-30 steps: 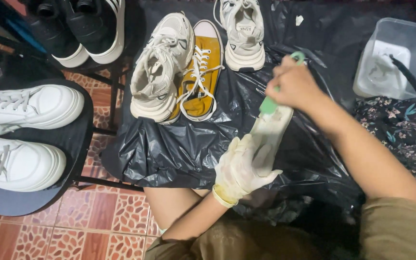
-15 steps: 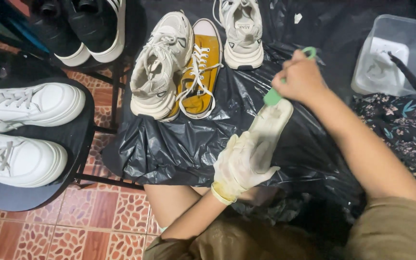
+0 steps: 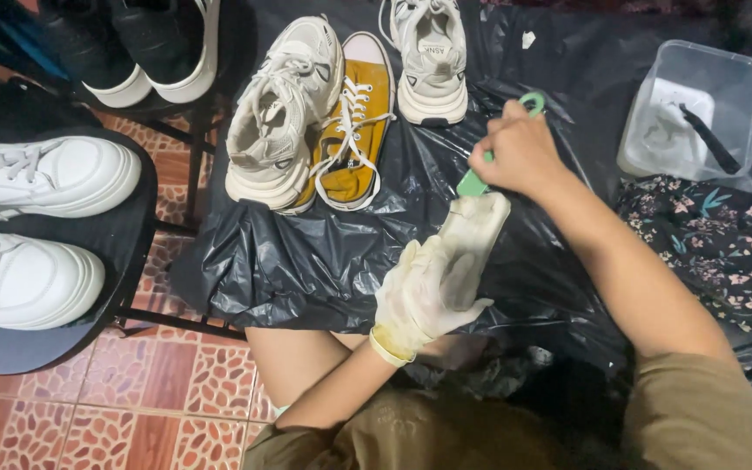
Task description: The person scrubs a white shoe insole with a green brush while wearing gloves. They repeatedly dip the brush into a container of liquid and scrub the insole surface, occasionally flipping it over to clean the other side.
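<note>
The left hand (image 3: 424, 296), in a pale rubber glove, was closed around a long, flat, off-white shoe insole (image 3: 472, 239) and held it up over the black plastic sheet (image 3: 306, 261). The bare right hand (image 3: 520, 152) was shut tight on a small green plastic brush (image 3: 480, 178). The brush touched the top end of the insole.

Just past the hands, three shoes lay on the black sheet. A cream sneaker with laces (image 3: 280, 113) sat right beside a yellow canvas shoe with white laces (image 3: 354, 122), and another cream sneaker (image 3: 431, 57) lay near them. To the right stood a clear plastic tub (image 3: 737, 78) with a black tool inside. Far to the left, two white chunky shoes (image 3: 36, 178) rested on a dark round seat (image 3: 132, 252).
</note>
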